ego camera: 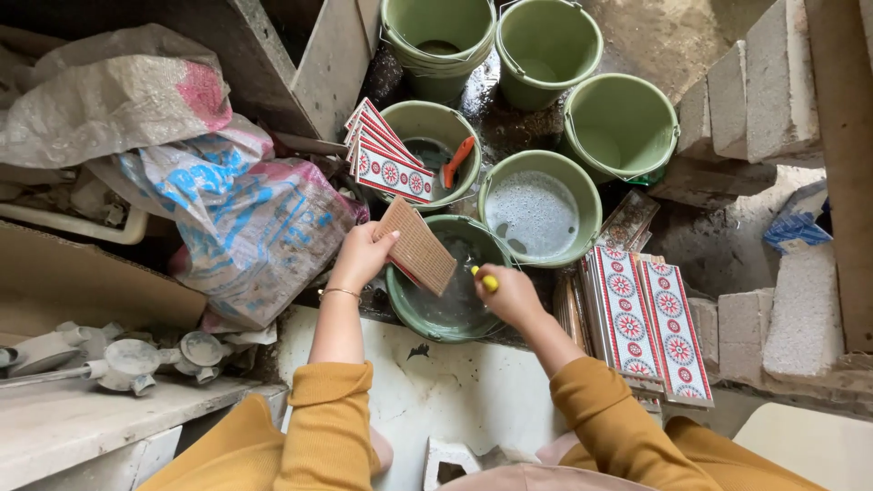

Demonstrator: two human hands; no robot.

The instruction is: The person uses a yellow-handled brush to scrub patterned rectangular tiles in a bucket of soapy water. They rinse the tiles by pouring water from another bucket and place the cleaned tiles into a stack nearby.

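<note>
1. Dark bucket point(455, 309): open mouth, partly roofed by the ribbed tile point(416, 245) tilted over its left rim.
2. Foam bucket point(539, 207): touches it on the right, blocking that side.
3. Tile stack point(650, 323): walls the right flank.
4. Sacks point(245, 227): crowd the left.
5. White slab point(436, 382): bare near approach between the sleeves.

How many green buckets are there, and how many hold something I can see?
Buckets with soapy water: 1
Buckets with an orange-handled tool: 1
Buckets under the held tile: 1
Other buckets: 3
Total: 6
</note>
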